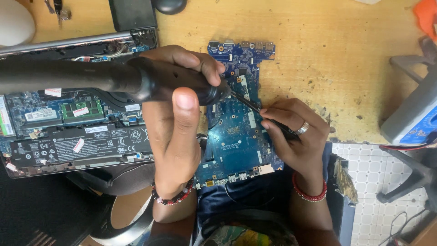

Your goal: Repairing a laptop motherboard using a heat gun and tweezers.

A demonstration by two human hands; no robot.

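My left hand (175, 132) is wrapped around a thick black tool (91, 77) whose handle runs in from the left. Its tip ends over the upper middle of a blue circuit board (236, 146) that lies on the wooden table (341, 54). My right hand (296, 136), with a ring on one finger and a red bead bracelet, pinches a thin dark tool (248, 104). The thin tool slants up and left, and its point meets the board right at the black tool's tip. Part of the board is hidden by my left hand.
An opened laptop (68, 132) with its battery and memory exposed lies at the left. A grey and blue device (414, 114) stands at the right edge. A dark mouse (169, 5) and a black block (132, 13) sit at the back. White tiled floor (382, 182) shows at lower right.
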